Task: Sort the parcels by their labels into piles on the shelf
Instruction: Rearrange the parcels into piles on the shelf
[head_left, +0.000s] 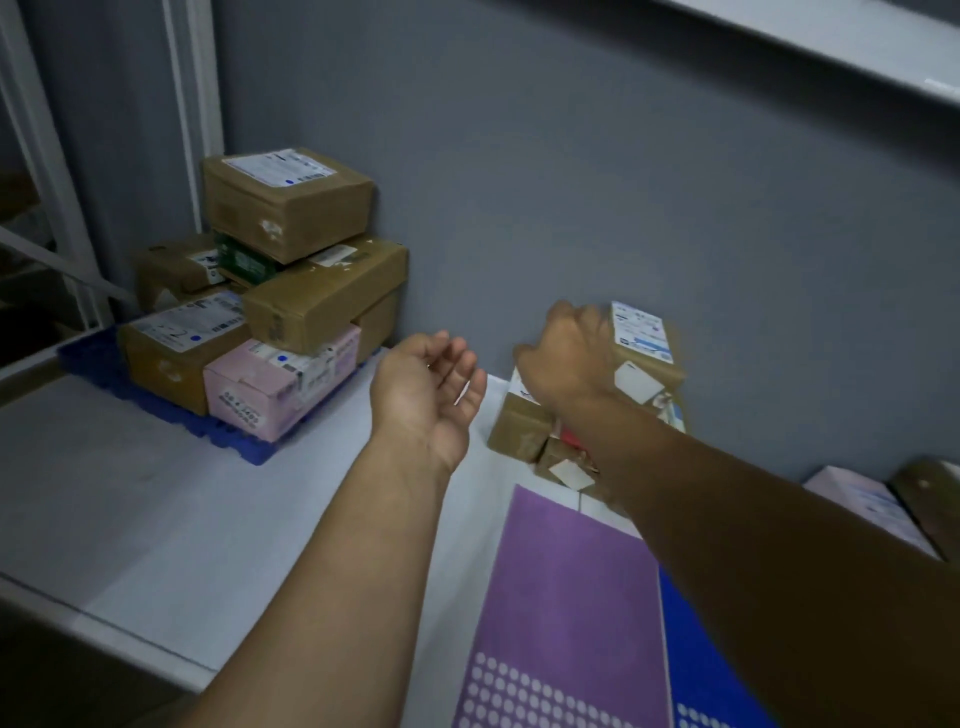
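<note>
**A:** What lay nearest on the shelf?

**B:** A purple dotted sheet lay flat at the front. A blue dotted sheet touched its right edge, partly hidden under the right forearm.

**A:** And the left hand?

**B:** It hovered above the shelf with the palm turned up. Its grip was loose, the fingers gently curled round nothing.

**A:** What about the right hand?

**B:** It reached a little farther, and its grip was closed on the left side of a labelled brown parcel. That parcel was blurred. It sat on top of the middle pile, a stack of brown boxes close to the grey wall.

**A:** Was anything off to the right?

**B:** A pale pink box lay near the wall, with a dark one just beside it at the frame's edge.

**A:** And farther back?

**B:** In the left corner a blue pallet carried the left pile. A pink parcel stood at its front beside a brown carton. A long brown box lay above them, and the top brown box showed a white label.
</note>
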